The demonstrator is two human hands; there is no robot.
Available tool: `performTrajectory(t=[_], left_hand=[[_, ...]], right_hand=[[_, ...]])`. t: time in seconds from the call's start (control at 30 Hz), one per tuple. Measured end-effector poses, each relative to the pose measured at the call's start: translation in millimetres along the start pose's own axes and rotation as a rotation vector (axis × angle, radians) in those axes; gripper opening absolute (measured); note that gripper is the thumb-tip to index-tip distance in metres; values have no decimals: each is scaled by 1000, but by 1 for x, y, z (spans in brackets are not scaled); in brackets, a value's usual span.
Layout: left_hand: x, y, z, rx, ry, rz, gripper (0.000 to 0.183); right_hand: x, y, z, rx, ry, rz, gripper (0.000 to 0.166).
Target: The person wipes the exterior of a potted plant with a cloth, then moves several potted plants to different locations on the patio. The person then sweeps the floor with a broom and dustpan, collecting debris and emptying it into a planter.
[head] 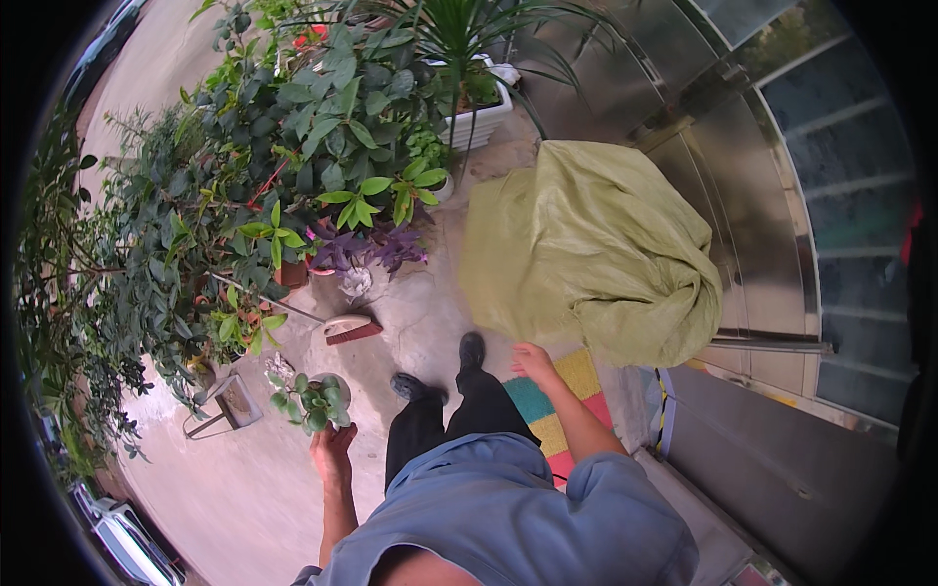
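My left hand (pixel 334 448) holds a small potted plant (pixel 311 403) with round green leaves, its fingers under the side of the pale pot. The leaves hide much of the pot. Nothing is in my right hand (pixel 533 364), which hangs with loosely bent fingers above the edge of a multicoloured mat (pixel 553 395). Just beyond that hand, a large yellow-green woven plastic cover (pixel 586 249) lies draped in folds; what it covers is hidden.
Dense potted plants (pixel 286 124) fill the far left, beside a white planter (pixel 476 110). A broom (pixel 352 327) and a long-handled dustpan (pixel 236 403) are on the concrete floor. Metal doors (pixel 755 220) stand at right, with a grey panel (pixel 762 432) nearer me.
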State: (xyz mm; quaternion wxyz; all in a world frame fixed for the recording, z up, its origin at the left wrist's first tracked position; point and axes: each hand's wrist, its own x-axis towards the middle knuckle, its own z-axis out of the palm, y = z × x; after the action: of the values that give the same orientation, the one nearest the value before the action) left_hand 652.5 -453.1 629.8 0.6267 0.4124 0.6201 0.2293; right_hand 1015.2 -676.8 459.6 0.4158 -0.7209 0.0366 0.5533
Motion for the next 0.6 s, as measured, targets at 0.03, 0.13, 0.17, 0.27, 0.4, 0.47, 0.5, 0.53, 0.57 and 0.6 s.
performTrajectory(t=[0.03,0.13,0.17,0.27,0.4,0.47,0.5,0.53,0.57,0.6], left_hand=[[1,-2,-2,19,-4,22,34],[1,-2,-1,-96,19,-29,33],[4,-4,-4,-112,3,-36,34],[12,-9,-11,-149,-44,-51,33],[33,2,-5,-106,-155,-73,28],[54,-1,-5,-83,-205,-83,26],[62,3,-5,-57,-203,-90,24],[70,7,1,-36,-218,-103,22],[78,10,6,-8,-230,-120,20],[86,13,9,30,-244,-123,19]], right_hand=[[3,0,0,-14,1,4,39],[12,-2,4,-56,17,19,39],[20,-2,5,-65,19,13,39],[45,-12,8,-81,44,-5,37],[87,-48,-14,40,78,-98,33],[105,-81,-15,-4,99,-144,34],[102,-115,-6,-106,127,-152,34],[106,-136,-8,-20,139,-192,35],[112,-151,-10,70,149,-226,35],[120,-170,-10,56,159,-247,35]])
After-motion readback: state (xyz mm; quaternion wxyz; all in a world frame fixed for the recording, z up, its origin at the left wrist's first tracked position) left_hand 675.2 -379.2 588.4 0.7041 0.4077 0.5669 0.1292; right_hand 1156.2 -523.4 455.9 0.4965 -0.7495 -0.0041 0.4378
